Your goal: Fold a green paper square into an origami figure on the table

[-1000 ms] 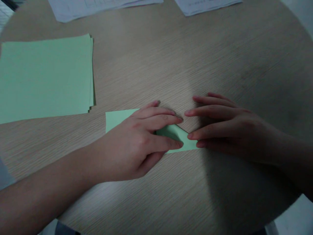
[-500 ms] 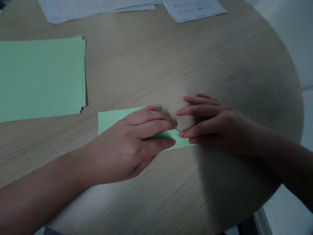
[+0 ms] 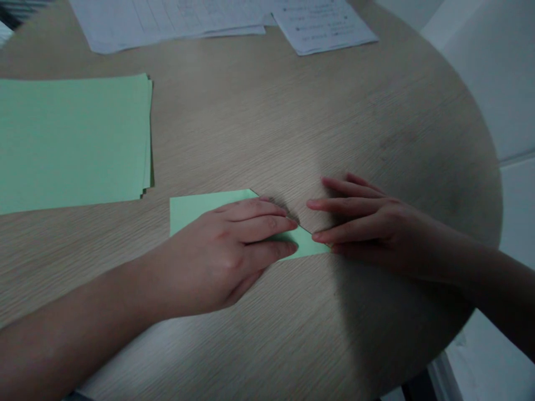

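A green sheet of paper [image 3: 200, 205] lies on the table in front of me, its right end folded to a slanted edge that runs down to a point. Across its middle rests my left hand [image 3: 234, 245], palm down with the fingers stretched out, hiding much of the sheet. At the pointed right end, the index fingertip and thumb of my right hand [image 3: 368, 217] touch the slanted edge. The other fingers of that hand are spread above the table, and its thumb is partly hidden.
A stack of larger green sheets [image 3: 71, 139] lies at the left. Printed white papers [image 3: 179, 19] and a smaller printed sheet [image 3: 326, 25] lie at the far side. The round wooden table [image 3: 251, 122] curves away at the right, with pale floor beyond.
My right fingertips have slid slightly along the slanted edge toward the paper's pointed right end. My left hand stays on the sheet, and more of the slanted edge shows. The view has shifted a little.
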Motion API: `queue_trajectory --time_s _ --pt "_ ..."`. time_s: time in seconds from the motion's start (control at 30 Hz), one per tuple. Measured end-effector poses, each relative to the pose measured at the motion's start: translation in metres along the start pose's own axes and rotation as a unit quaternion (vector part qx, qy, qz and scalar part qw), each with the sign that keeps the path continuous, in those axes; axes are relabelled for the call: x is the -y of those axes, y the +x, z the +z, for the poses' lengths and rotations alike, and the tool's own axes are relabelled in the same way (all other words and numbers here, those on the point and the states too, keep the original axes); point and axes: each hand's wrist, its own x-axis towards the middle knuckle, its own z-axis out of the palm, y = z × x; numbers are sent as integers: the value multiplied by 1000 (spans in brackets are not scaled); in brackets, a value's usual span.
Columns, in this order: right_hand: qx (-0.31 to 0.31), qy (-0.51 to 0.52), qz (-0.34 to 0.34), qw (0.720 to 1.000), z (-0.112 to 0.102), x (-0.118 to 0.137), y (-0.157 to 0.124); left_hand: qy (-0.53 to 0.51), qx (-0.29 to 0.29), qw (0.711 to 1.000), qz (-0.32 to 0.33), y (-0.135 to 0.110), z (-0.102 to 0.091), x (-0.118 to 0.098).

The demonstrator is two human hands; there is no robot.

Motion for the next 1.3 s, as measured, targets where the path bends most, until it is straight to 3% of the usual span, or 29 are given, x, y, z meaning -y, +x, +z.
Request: queue_trajectory --time_s 0.2,0.4,0.87,1.07,1.3 --pt "-10 23 23 999 -15 12 -8 -2 -1 1000 5 0 1 1" --pt "-69 -99 -28 992 5 42 -1 28 15 999 38 -1 2 -1" --pt "-111 -132 -27 985 37 38 -15 64 51 995 53 -2 4 -5" --pt "-106 -99 19 989 42 44 -20 56 59 995 49 -1 5 -4" --pt "-113 -97 24 988 43 45 -21 38 49 998 17 -8 5 0"
